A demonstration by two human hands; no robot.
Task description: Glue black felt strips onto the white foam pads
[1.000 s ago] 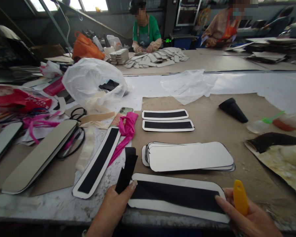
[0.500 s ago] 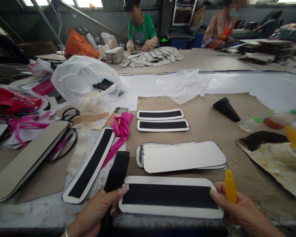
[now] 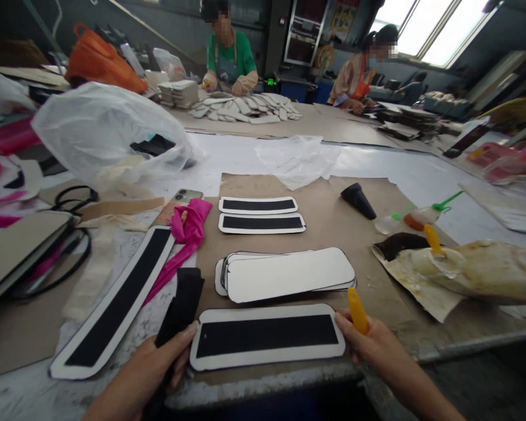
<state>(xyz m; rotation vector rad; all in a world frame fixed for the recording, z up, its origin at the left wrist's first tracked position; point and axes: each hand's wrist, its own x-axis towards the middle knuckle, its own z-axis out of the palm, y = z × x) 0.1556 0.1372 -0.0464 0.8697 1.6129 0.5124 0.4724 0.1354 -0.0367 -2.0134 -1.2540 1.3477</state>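
Note:
A white panel with rounded corners [image 3: 267,358] and a black strip stuck along its middle lies at the table's front edge. At its left end my left hand [image 3: 170,356] is closed around loose black strips [image 3: 188,292], its thumb against the panel's edge. My right hand [image 3: 368,339] grips a yellow-handled tool [image 3: 358,310] whose working end is hidden; thumb and fingers also touch the panel's right end. Just behind lies a stack of plain white panels [image 3: 289,275]. Two smaller panels with black strips [image 3: 258,223] sit farther back, and a long one [image 3: 114,304] slants at left.
To the right are a glue-stained container [image 3: 447,263] with a yellow handle in it, a black cone [image 3: 358,200] and small bottles [image 3: 421,217]. A pink cloth [image 3: 190,219], phone [image 3: 186,197] and plastic bag [image 3: 109,128] occupy the left. Two people work across the table.
The view has turned to the right. My left thumb has slid from the black strip on the panel to the panel's left edge; my right thumb has also moved off the strip to the right edge.

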